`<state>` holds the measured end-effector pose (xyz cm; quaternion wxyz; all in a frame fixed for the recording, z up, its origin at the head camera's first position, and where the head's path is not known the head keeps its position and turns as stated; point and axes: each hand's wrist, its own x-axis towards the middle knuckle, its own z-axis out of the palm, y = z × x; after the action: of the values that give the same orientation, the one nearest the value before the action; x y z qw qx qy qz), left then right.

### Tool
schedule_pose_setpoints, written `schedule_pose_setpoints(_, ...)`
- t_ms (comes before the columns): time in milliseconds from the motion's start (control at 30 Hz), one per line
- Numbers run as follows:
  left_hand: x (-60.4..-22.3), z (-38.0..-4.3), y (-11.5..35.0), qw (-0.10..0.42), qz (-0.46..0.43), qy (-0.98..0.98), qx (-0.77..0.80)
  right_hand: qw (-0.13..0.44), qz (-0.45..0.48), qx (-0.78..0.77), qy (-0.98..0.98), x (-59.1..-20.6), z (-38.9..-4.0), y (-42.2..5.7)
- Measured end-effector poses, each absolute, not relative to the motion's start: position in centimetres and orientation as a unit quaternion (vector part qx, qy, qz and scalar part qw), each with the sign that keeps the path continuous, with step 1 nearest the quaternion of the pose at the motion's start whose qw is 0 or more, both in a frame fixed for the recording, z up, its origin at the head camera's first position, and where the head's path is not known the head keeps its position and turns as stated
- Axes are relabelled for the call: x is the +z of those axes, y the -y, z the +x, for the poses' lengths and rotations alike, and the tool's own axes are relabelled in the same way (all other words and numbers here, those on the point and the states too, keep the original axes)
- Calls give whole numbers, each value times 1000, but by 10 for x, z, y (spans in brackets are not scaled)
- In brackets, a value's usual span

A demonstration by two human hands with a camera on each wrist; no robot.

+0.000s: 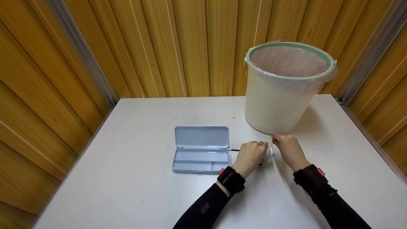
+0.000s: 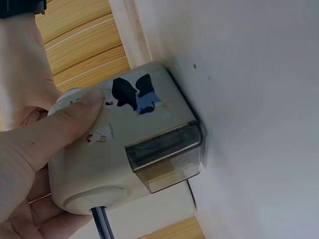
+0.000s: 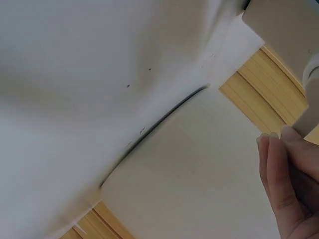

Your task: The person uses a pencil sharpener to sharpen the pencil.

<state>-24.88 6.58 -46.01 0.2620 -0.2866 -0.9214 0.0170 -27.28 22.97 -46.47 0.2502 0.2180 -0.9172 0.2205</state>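
Observation:
My left hand (image 1: 249, 157) grips a white crank pencil sharpener (image 2: 117, 144) from above, its thumb lying across the sticker-covered top. A dark pencil (image 1: 234, 149) juts out of the sharpener's left end, toward the pencil case. The clear shavings drawer (image 2: 172, 172) shows on the sharpener's side in the left wrist view. On the other end, my right hand (image 1: 288, 151) pinches the crank handle (image 3: 310, 112) between thumb and fingertips. Left of the hands, a light blue pencil case (image 1: 190, 166) lies with its lid raised back and its compartments bare.
A cream bin (image 1: 273, 105) with a green rim and a pink plastic liner stands at the back right, close behind my right hand. Small dark specks lie scattered on the white table (image 1: 127, 152). Wood-patterned panels (image 1: 190, 47) surround the table's back and sides.

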Motion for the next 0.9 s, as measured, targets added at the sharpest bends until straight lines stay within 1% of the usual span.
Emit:
schedule_pose_setpoints(133,-461,-250,-65,267,-289,919,12,248,223,226,915,-467,-275,-230)
schedule_pose_setpoints(200,-461,-250,-64,267,-288,919,10,236,220,235,917,-469,-277,-230)
schedule_pose_setpoints(467,-461,-250,-64,250,-288,924,4,124,211,245,938,-474,-278,-230)
schedule_pose_setpoints(700,-459,-249,-64,239,-287,928,4,69,221,252,939,-472,-281,-231)
schedule_pose_setpoints(900,-461,-247,-66,247,-286,926,10,28,223,264,938,-471,-282,-235)
